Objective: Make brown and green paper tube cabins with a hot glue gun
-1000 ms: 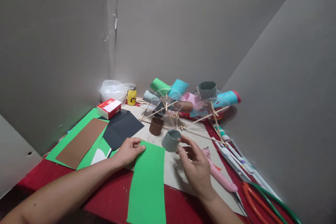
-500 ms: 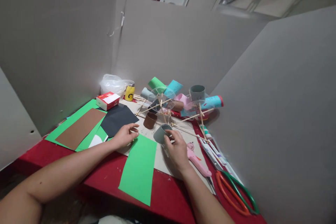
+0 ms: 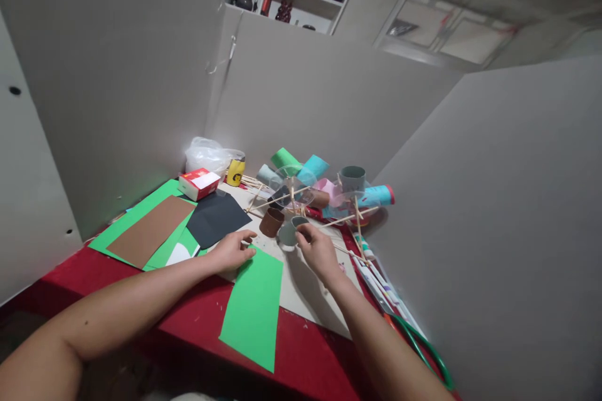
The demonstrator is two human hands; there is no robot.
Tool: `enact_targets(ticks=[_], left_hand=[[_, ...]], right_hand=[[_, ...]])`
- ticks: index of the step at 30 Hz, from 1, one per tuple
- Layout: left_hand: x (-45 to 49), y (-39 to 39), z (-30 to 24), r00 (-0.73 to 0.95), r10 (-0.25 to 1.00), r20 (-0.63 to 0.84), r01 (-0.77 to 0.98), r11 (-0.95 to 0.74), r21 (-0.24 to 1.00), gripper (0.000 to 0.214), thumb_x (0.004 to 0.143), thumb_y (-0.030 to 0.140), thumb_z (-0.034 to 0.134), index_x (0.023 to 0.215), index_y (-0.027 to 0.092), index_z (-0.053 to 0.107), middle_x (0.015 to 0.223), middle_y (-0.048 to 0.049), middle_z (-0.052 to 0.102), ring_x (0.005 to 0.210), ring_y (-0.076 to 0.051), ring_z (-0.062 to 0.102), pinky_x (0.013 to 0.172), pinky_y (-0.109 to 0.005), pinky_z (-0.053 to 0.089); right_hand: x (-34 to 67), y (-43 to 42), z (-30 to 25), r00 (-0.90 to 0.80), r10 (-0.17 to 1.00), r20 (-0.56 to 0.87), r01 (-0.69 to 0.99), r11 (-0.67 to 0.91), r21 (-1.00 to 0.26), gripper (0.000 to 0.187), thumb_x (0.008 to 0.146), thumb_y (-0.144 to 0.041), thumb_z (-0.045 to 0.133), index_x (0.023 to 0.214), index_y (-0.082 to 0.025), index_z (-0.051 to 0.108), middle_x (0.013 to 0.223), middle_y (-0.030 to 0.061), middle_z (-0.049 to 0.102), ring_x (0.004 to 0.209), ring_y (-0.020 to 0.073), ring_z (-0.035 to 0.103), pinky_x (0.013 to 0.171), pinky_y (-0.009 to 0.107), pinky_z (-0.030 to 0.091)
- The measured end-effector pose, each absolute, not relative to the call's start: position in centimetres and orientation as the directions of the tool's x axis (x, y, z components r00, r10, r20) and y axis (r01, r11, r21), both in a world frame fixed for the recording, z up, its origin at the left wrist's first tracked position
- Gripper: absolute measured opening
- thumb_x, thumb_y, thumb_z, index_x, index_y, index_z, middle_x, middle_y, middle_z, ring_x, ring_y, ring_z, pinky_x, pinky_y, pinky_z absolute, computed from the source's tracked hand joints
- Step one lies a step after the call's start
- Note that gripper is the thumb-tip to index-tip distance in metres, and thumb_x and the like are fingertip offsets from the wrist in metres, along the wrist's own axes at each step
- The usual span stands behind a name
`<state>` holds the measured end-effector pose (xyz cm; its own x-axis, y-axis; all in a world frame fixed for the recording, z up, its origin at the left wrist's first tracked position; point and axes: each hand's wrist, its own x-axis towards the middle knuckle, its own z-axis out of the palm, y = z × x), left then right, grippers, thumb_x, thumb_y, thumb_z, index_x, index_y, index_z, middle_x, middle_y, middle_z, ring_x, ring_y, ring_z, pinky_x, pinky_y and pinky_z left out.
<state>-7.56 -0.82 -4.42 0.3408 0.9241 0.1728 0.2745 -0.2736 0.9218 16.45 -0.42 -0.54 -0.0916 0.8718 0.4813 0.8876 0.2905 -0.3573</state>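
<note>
My right hand is closed on a small grey paper cylinder, holding it by its rim just over the grey board, next to a brown paper cylinder. My left hand rests at the top left corner of a green paper strip, fingers curled on its edge. Behind both stands a wheel of thin wooden sticks with coloured paper cups fixed round it.
Green, brown and black paper sheets lie at the left on the red table. A red-white box, a yellow bottle and a plastic bag sit at the back. Glue sticks and green-handled scissors lie right. Grey panels wall in three sides.
My right hand has carried the grey cylinder forward and set it down beside the brown one. The camera has tilted up and back. The left hand stays on the green strip.
</note>
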Motion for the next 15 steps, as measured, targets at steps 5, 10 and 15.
enact_targets(ticks=[5,10,15], left_hand=[[-7.6,-1.2,-4.3,0.361,0.911,0.199,0.316,-0.320,0.893,0.049,0.071,0.023,0.062,0.119,0.013,0.064,0.116,-0.0143,0.067,0.086,-0.025,0.066,0.082,-0.033,0.047],[-7.6,-1.2,-4.3,0.382,0.899,0.212,0.339,-0.350,0.873,0.048,0.071,0.022,0.061,0.119,0.014,0.064,0.116,-0.0130,0.067,0.082,-0.023,0.066,0.079,-0.032,0.048],[-7.6,-1.1,-4.5,0.390,0.890,0.235,0.350,-0.380,0.856,0.048,0.072,0.024,0.061,0.119,0.015,0.064,0.118,-0.0125,0.067,0.088,-0.025,0.065,0.082,-0.032,0.047]], right_hand=[[15.1,0.3,0.3,-0.165,0.907,0.387,0.952,0.250,-0.178,0.048,0.081,-0.025,0.053,0.129,-0.019,0.053,0.093,0.0088,0.075,0.073,0.0250,0.069,0.062,0.033,0.048],[14.1,1.0,2.1,-0.243,0.929,0.281,0.969,0.248,0.019,0.061,0.078,-0.026,0.063,0.138,-0.025,0.049,0.094,0.0119,0.075,0.084,0.0313,0.068,0.068,0.036,0.047],[12.7,2.5,3.0,-0.299,0.930,0.213,0.954,0.286,0.088,0.048,0.077,-0.034,0.066,0.125,-0.026,0.063,0.105,0.0116,0.073,0.110,0.0338,0.058,0.088,0.043,0.041]])
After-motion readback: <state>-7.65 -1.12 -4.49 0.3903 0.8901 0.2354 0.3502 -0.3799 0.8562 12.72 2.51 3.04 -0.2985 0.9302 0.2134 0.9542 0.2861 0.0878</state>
